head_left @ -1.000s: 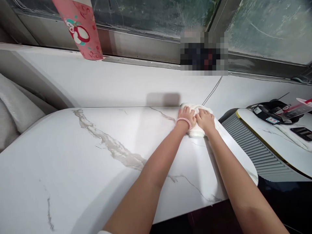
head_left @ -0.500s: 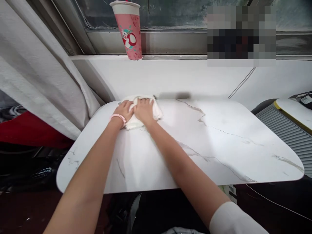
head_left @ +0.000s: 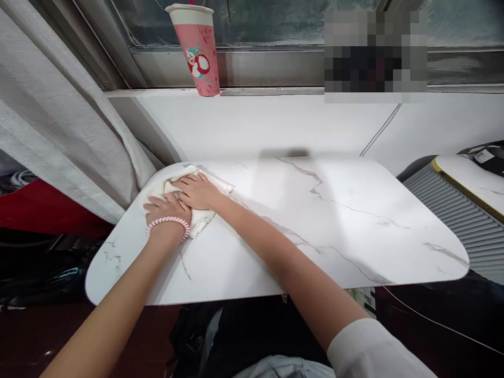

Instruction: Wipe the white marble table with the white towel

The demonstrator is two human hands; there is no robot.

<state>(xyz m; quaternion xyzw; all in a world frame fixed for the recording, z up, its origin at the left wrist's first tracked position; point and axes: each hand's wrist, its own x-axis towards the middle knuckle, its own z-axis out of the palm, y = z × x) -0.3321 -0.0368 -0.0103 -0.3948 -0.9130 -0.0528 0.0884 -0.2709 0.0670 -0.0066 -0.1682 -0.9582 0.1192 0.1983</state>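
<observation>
White cloth [head_left: 197,223] is bunched at the near-left corner of the marble-patterned counter [head_left: 315,231]. Both hands are laid flat on it, palms down, fingers spread, pressing rather than gripping: left hand [head_left: 167,210], with a pink coil band [head_left: 167,223] at the wrist, nearer the counter's left edge; right hand [head_left: 197,191] just beside it, fingers overlapping the left.

Change noted: half a second ago the cloth lay at the far edge, hands side by side; it is now drawn nearer and further left. A second ago it was at the counter's right end. Judged: one full wipe across the far edge is done, with a return stroke nearer.

Surroundings: pink cup [head_left: 196,50] on the window sill [head_left: 275,121], curtain [head_left: 59,121] at left, ribbed grey unit [head_left: 452,210] at right.
</observation>
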